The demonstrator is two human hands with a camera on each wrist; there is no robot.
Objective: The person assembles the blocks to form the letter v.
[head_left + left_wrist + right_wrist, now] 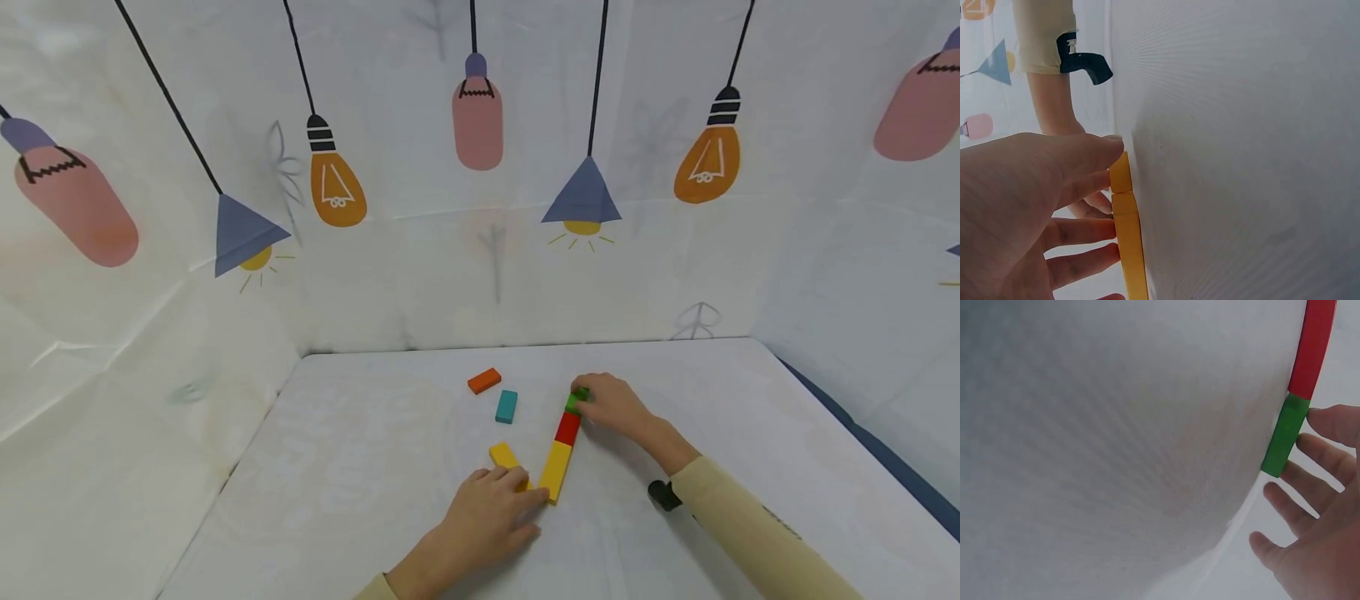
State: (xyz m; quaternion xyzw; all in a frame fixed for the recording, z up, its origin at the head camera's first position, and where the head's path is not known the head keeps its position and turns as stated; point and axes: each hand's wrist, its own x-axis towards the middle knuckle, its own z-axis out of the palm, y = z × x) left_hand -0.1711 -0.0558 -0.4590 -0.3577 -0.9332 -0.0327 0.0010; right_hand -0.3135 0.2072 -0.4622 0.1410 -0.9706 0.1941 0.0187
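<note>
A row of blocks stands in line on the white table: a yellow block (556, 472), a red block (567, 428) and a green block (576, 401). At the far end my right hand (613, 407) pinches the green block (1285, 435) between thumb and fingers. My left hand (487, 518) lies at the row's near end, its thumb touching the yellow block (1120, 173). Its fairly straight fingers rest on a second yellow block (504, 455), slanted left of the row and partly covered by them.
An orange block (484, 381) and a teal block (506, 407) lie apart on the table (360, 433), left of the row. A dark wrist device (664, 495) sits by the right sleeve. Behind hangs a white sheet (420, 275) printed with lamps.
</note>
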